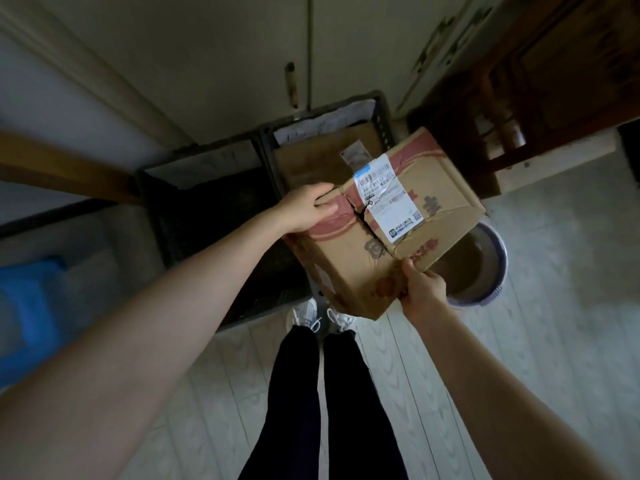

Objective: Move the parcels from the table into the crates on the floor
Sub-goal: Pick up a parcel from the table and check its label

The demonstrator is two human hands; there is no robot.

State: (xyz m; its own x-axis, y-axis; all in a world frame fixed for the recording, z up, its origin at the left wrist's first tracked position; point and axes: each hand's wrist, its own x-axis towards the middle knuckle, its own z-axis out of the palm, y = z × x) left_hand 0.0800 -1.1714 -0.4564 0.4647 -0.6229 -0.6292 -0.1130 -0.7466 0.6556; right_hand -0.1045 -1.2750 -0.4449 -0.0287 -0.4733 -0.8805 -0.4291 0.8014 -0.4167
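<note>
We hold the cardboard box [349, 268] in the air with both hands, above the near right part of the two crates on the floor. It is tilted, its near corner lowest, and touches neither crate nor floor. A white shipping label [388, 199] lies across its top, and the top is split in a crooked tear just left of the label.

Our left hand [308, 209] grips the box's far left corner, the fingers [323, 199] curled over the top edge and clamped on the cardboard. Our right hand [420, 289] grips the near right edge. The thumb presses on top, and the other fingers go under the box, out of sight, so the hand is clamped on it too.

The left crate [162, 237] is dark inside, with a white sheet [207, 164] at its far end. The right crate [385, 123] touches it and already holds a flat brown parcel [308, 168] with a white parcel [339, 116] at the far end.

To the right of the box a round bucket [491, 268] stands on the pale plank floor [561, 289]. Far right is a wooden chair [526, 109], and near left a blue stool [27, 299]. Our dark trouser legs [301, 393] and white shoes [304, 313] stand just near the crates.
</note>
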